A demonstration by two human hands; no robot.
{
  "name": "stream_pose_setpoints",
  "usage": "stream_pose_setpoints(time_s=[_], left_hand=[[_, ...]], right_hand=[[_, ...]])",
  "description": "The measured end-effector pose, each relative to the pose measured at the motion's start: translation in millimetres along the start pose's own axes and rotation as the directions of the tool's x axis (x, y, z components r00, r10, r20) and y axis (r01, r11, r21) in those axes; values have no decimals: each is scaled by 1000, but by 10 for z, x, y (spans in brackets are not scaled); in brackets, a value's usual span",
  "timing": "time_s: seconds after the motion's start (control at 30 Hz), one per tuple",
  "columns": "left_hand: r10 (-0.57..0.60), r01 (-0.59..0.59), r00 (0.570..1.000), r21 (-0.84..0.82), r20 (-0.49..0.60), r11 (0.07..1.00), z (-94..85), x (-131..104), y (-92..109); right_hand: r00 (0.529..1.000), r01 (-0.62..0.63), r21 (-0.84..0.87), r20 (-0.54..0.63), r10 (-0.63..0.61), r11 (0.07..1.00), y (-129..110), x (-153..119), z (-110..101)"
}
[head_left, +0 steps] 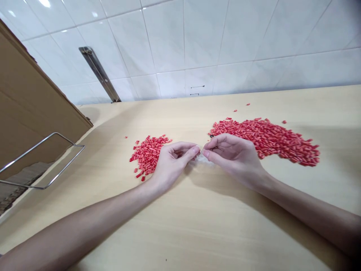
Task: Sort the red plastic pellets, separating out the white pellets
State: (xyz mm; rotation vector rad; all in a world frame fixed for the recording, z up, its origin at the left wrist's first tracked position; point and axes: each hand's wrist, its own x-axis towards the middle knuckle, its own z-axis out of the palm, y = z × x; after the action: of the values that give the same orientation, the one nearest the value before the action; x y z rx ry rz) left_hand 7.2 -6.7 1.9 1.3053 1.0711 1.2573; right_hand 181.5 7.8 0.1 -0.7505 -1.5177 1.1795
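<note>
My left hand [177, 160] and my right hand [235, 156] meet almost tip to tip over the middle of the table. Thumb and forefinger of each are pinched together. Whatever sits between the fingertips is too small to make out. Just under them lies a whitish, see-through bit of material [203, 161], blurred and partly covered by the fingers. A small pile of short red tube-like pieces [148, 154] lies beside my left hand. Behind and right of my right hand spreads a larger pile of the same red pieces [276, 139].
The pale wooden table [175, 226] runs back to a white tiled wall [205, 34]. A cardboard sheet [34, 94] and a bent metal wire frame [60, 173] stand at the left. A metal bracket [100, 74] leans by the wall. Loose red pieces [248, 104] lie behind the larger pile.
</note>
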Motion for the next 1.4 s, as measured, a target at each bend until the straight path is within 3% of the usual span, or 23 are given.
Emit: stream_pose_setpoints(time_s=[0.53,0.87,1.4], left_hand=[[-44,46,998,-60,45,997,-15,1,-4],[-20,25,998,-82,62,996,-9,-14,17],[2,-2,1000,-4,10,1000,16,-16,6]], right_hand=[[986,-167,73,32,165,983,-15,64,-56],[986,-148,112,90,138,983,-15,57,-83],[998,-67,71,-15,68,995,7,46,-47]])
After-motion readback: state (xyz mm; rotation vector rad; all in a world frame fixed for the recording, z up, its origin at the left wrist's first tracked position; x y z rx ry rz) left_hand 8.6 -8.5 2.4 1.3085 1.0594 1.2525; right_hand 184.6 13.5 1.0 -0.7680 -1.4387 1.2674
